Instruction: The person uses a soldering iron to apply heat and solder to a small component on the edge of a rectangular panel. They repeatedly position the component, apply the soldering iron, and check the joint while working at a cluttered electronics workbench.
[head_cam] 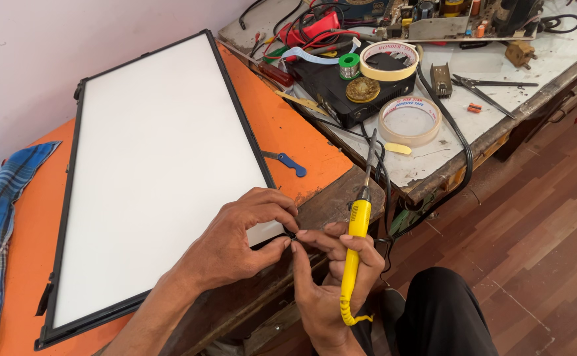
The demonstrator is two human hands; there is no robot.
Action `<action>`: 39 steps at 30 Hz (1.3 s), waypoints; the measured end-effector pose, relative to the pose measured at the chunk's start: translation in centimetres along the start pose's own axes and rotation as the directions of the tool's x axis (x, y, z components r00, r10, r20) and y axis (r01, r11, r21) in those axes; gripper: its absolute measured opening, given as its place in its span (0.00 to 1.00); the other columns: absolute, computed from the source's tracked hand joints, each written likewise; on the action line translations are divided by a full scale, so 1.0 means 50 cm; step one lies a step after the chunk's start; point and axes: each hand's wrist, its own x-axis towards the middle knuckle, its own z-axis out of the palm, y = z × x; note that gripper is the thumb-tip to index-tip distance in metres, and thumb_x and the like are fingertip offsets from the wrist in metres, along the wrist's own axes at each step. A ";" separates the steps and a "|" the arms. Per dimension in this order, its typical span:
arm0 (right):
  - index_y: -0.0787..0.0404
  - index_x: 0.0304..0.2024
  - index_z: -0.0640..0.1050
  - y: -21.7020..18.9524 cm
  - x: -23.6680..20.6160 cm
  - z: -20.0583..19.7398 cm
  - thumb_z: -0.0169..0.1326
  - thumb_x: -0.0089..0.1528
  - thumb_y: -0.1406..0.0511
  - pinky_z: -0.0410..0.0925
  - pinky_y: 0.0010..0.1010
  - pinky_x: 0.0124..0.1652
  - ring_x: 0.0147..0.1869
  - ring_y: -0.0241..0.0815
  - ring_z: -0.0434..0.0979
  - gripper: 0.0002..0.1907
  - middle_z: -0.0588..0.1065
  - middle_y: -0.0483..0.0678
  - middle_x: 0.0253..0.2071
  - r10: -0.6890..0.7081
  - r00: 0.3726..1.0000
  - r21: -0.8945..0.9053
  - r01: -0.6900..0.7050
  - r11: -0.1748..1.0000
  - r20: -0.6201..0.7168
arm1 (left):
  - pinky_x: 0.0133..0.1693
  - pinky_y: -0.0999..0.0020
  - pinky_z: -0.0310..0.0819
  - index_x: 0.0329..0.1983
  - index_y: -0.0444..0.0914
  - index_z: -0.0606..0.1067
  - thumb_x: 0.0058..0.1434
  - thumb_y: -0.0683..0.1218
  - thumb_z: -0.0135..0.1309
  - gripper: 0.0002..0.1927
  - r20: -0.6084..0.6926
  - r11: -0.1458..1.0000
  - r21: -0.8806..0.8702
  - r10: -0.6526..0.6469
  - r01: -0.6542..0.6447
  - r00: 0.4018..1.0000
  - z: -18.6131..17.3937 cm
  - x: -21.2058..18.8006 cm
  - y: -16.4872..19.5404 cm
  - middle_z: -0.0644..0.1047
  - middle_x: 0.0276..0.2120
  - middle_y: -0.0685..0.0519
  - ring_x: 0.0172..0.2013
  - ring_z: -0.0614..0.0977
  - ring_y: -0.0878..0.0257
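Your left hand (239, 240) pinches a small dark part at the lower right corner of the white panel (150, 165), centre frame. Your right hand (334, 277) grasps the yellow soldering iron (354, 244), tip pointing up, its fingertips (301, 235) meeting the left hand's. 2 tape rolls (408, 118) lie upper right on the workbench (499, 112).

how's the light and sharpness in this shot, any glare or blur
Head view: even, soft daylight, shadows faint; the white panel is bright, nearly washed out, without a hard glare spot; both hands, left hand and right hand holding the yellow soldering iron, are sharp; slight wide-angle bending at the edges.
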 end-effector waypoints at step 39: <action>0.62 0.58 0.53 0.003 -0.001 0.011 0.60 0.54 0.84 0.81 0.27 0.47 0.49 0.44 0.83 0.39 0.64 0.63 0.54 0.068 0.995 0.140 -0.058 0.988 -0.070 | 0.62 0.55 0.71 0.34 0.40 0.83 0.51 0.43 0.61 0.07 -0.008 0.999 -0.051 0.010 -0.010 1.000 -0.003 0.000 0.000 0.84 0.45 0.55 0.57 0.79 0.59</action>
